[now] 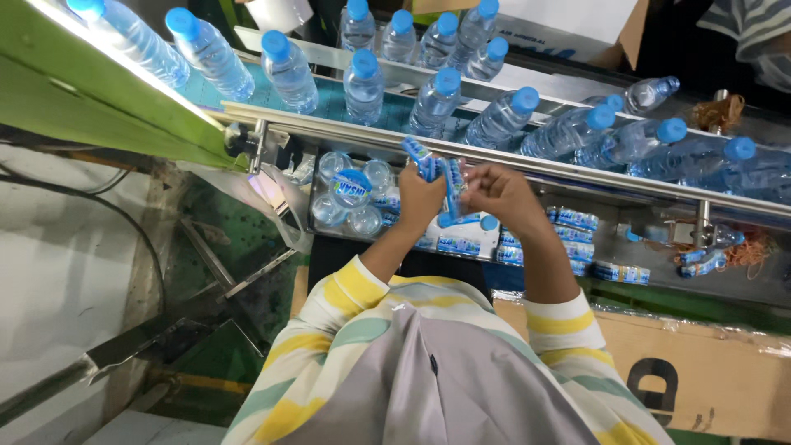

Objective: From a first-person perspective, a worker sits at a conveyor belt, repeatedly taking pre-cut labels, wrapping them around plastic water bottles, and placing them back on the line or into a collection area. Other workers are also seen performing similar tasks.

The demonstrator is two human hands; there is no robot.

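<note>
My left hand (418, 200) is closed around a small bundle of blue-and-white label sleeves (422, 156) that sticks up above the fist. My right hand (504, 192) is just beside it, fingers pinched on one sleeve (456, 175) of that bundle. Both hands hover just below the steel rail (346, 130) of a conveyor. On the teal belt (329, 99) beyond the rail, several clear water bottles with blue caps (363, 82) stand upright or lie tipped over (577, 128).
Under my hands a steel shelf (659, 214) holds stacks of blue label sleeves (577, 221) and a few clear bottles (352, 191). A green machine frame (99, 99) runs at left. A cardboard box (700, 371) sits at lower right. Another person's striped sleeve (754, 29) shows top right.
</note>
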